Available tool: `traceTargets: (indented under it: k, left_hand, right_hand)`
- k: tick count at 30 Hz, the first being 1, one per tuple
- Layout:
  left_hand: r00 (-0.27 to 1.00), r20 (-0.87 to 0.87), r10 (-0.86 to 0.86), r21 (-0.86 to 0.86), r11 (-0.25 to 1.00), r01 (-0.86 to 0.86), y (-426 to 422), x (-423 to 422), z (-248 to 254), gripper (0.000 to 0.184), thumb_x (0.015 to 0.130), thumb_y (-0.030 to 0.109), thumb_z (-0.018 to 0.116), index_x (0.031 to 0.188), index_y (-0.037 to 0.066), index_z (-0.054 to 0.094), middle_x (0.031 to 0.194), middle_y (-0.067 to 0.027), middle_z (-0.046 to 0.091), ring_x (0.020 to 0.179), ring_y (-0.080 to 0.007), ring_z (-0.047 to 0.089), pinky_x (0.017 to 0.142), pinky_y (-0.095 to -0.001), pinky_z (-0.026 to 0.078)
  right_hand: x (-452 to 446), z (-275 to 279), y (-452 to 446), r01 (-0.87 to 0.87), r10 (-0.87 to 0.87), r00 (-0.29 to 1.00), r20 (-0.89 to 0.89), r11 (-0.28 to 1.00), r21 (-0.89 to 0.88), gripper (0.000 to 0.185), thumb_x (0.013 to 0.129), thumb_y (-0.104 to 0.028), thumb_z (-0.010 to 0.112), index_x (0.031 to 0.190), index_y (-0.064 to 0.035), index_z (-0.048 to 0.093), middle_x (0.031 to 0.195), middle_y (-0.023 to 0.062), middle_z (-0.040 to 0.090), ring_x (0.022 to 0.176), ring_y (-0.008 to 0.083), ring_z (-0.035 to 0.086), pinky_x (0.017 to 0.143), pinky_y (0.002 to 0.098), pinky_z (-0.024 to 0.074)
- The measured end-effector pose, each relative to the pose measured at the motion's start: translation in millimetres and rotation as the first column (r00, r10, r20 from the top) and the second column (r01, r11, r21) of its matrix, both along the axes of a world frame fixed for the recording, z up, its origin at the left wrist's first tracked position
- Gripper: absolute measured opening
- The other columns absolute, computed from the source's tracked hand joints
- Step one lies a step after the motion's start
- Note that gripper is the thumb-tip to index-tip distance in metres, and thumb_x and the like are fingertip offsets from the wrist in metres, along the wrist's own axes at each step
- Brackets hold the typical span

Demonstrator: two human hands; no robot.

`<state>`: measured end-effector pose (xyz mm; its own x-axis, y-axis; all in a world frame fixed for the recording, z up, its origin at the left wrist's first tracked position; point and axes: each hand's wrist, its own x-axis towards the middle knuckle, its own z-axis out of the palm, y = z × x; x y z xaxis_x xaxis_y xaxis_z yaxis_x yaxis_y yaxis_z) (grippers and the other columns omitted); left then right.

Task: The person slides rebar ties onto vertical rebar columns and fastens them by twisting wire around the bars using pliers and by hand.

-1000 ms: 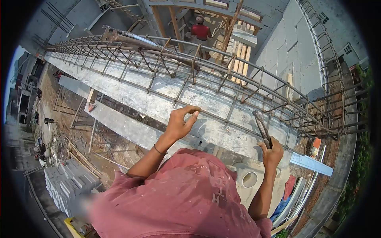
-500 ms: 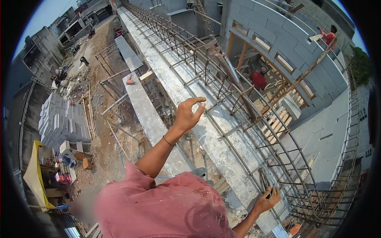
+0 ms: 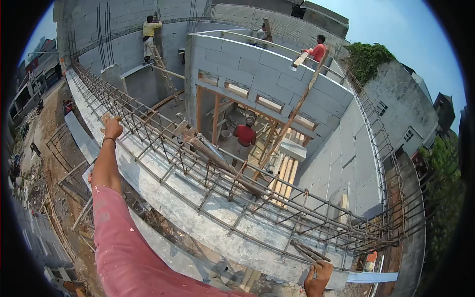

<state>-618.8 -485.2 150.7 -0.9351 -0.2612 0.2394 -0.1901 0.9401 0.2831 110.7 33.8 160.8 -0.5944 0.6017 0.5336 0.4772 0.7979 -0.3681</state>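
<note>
My left hand (image 3: 113,127) reaches out along the left part of the long rebar cage (image 3: 198,171), above the pale concrete-coloured surface beneath it. Its fingers look apart, and I make out nothing held in them. At the lower right, the fingers of my right hand (image 3: 319,278) are curled round the handle end of dark metal pincers (image 3: 309,250). The pincers point up and left, over the cage's near bars. Part of the right hand is cut off by the bottom edge of the view.
A metal pipe-like prop (image 3: 210,153) lies across the cage. Beyond stands a grey block wall (image 3: 242,64), with a person in red (image 3: 245,134) below and other people higher up. Left and below, a narrow plank (image 3: 81,134) runs alongside over rubble ground.
The view has swung up and to the right. My left arm has stretched out farther along the cage. My right hand keeps hold of the pincers.
</note>
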Motion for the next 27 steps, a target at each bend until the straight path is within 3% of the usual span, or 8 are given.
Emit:
traceTargets:
  k: [2,6,7,12,16,19,22,27]
  left_hand:
    - [0.999,0.05,-0.003,0.085,0.996,-0.001,-8.6,-25.8,-17.4,0.06,0.083,0.003,0.051,0.135,0.028,0.067,0.169,-0.0195,0.016,0.157,-0.0432,0.0,0.109,-0.0847,0.013]
    - [0.977,0.106,-0.184,-0.086,0.977,0.193,5.0,-48.4,-41.7,0.05,0.086,0.006,0.052,0.132,0.013,0.068,0.154,-0.0244,0.046,0.151,-0.047,0.025,0.119,-0.0627,0.029]
    - [0.979,-0.054,-0.197,-0.151,0.971,0.187,-17.9,-87.0,-87.6,0.043,0.087,0.002,0.052,0.126,0.006,0.069,0.141,-0.0234,0.058,0.136,-0.0451,0.048,0.112,-0.0508,0.041]
    - [0.905,-0.419,-0.069,-0.059,0.997,0.049,-7.9,-41.3,-59.3,0.041,0.086,-0.006,0.051,0.119,0.007,0.071,0.115,-0.0172,0.069,0.108,-0.0366,0.066,0.093,-0.0459,0.053]
    - [0.626,-0.771,0.12,0.207,0.976,0.068,-12.3,2.7,9.4,0.041,0.088,-0.007,0.055,0.122,0.009,0.072,0.116,-0.0115,0.071,0.094,-0.0274,0.071,0.087,-0.0368,0.057]
    - [0.527,-0.779,0.339,0.593,0.672,0.444,7.6,98.3,82.5,0.033,0.104,0.003,0.052,0.131,0.01,0.068,0.11,-0.0104,0.072,0.083,-0.0156,0.07,0.078,-0.0308,0.06]
    - [0.357,-0.88,0.314,0.457,0.353,0.816,23.6,250.9,107.1,0.035,0.108,0.005,0.046,0.141,0.003,0.058,0.126,-0.0083,0.064,0.078,-0.0082,0.06,0.075,-0.0243,0.058]
    - [0.382,-0.861,0.335,0.382,-0.068,0.921,143.9,436.5,89.7,0.046,0.106,0.004,0.05,0.149,0.006,0.033,0.122,-0.0114,0.059,0.072,-0.0074,0.053,0.069,-0.0218,0.056]
  right_hand:
    - [7.9,1.5,-3.8,0.023,-0.023,1.0,0.016,1.0,-0.021,0.009,0.087,0.003,0.067,0.096,0.0036,0.069,0.109,0.0211,0.065,0.102,0.0379,0.059,0.087,0.047,0.0476]
    - [20.1,1.9,-12.7,0.086,-0.084,0.996,0.035,0.995,-0.048,0.009,0.087,0.003,0.068,0.095,0.003,0.069,0.106,0.0203,0.065,0.1,0.0375,0.06,0.085,0.0463,0.0486]
    - [21.9,1.8,-14.0,0.094,-0.092,0.995,0.04,0.994,-0.052,0.009,0.086,0.003,0.068,0.095,0.0028,0.069,0.106,0.0201,0.066,0.099,0.0374,0.061,0.085,0.0462,0.0488]
    - [22.7,-2.4,-19.3,0.086,-0.082,0.996,0.047,0.993,-0.079,0.009,0.085,0.003,0.069,0.094,0.002,0.07,0.103,0.0192,0.067,0.096,0.0368,0.062,0.083,0.0454,0.0501]
    - [17.8,-11.2,-22.4,0.022,-0.019,0.999,0.027,0.993,-0.114,0.009,0.084,0.003,0.07,0.093,0.0014,0.07,0.101,0.0185,0.067,0.093,0.0364,0.063,0.081,0.0448,0.051]
    - [9.5,-21.6,-22.5,-0.096,0.095,0.995,-0.009,0.983,-0.156,0.009,0.083,0.003,0.07,0.093,0.001,0.07,0.1,0.018,0.068,0.091,0.0361,0.064,0.08,0.0443,0.0518]
    - [-23.1,-29.8,-26.4,-0.337,0.33,0.942,-0.067,0.917,-0.214,0.01,0.083,0.003,0.071,0.092,0.0005,0.07,0.098,0.0174,0.068,0.09,0.0357,0.065,0.079,0.0438,0.0525]
    - [-117.8,30.8,-74.4,-0.751,0.715,0.66,-0.23,0.637,-0.173,0.03,0.081,-0.005,0.078,0.109,0.0025,0.069,0.114,0.0201,0.069,0.1,0.0362,0.067,0.084,0.0415,0.0554]
